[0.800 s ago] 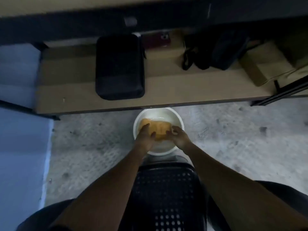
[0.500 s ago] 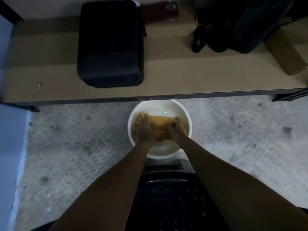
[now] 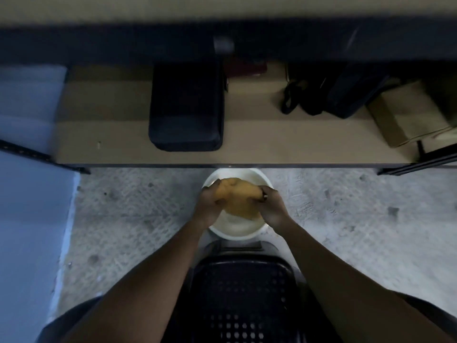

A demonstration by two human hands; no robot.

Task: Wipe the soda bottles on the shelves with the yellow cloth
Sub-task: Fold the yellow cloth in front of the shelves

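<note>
Gripping one yellow cloth (image 3: 237, 198) from both sides, the left hand (image 3: 207, 204) and right hand (image 3: 272, 206) hold it bunched over one white bowl (image 3: 235, 233) at frame centre; one black case (image 3: 186, 107) lies on the shelf (image 3: 111, 134) above.

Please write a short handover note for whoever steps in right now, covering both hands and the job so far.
Left hand and right hand both grip the bunched yellow cloth, held above the white basin on the floor.
Done: cloth in hand at the basin; whether it is wet cannot be told.
Left: all the wiping. No soda bottles in view; the lower shelf holds only bags and boxes.
</note>
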